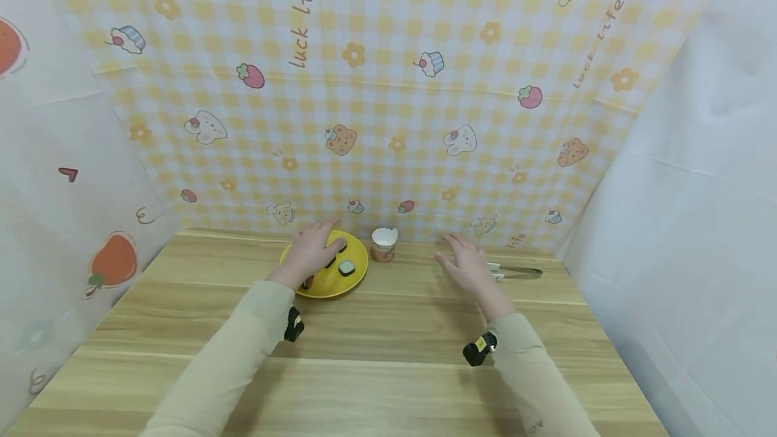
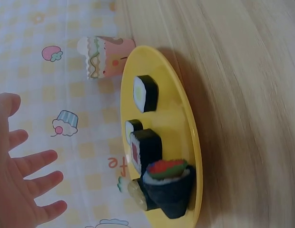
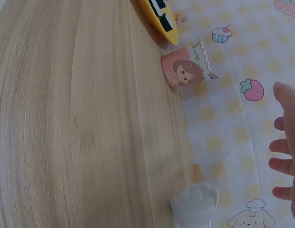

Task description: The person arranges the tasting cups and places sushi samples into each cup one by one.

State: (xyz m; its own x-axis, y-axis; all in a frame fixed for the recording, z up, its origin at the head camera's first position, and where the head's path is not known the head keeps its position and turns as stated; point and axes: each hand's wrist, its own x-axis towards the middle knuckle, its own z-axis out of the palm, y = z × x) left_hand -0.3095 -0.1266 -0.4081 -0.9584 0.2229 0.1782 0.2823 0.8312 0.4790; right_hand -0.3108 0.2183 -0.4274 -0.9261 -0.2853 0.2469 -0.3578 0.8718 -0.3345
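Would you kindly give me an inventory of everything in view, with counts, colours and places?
Plate: one, yellow, left of centre near the table's back edge
Sushi pieces: five visible, black and white with coloured fillings or toppings, on the plate
Cup: one, pinkish with white inside, just right of the plate
Tongs: one pair, metal with white ends, beside the right hand
Table: one, pale wood, underneath
Checked cloth: one, yellow and white, behind
Side cloths: two, white, left and right
Wrist cameras: two, black and yellow, one per wrist
Sleeves: two, pale beige, forearms
Left hand: one, bare, by the plate
Right hand: one, bare, by the tongs
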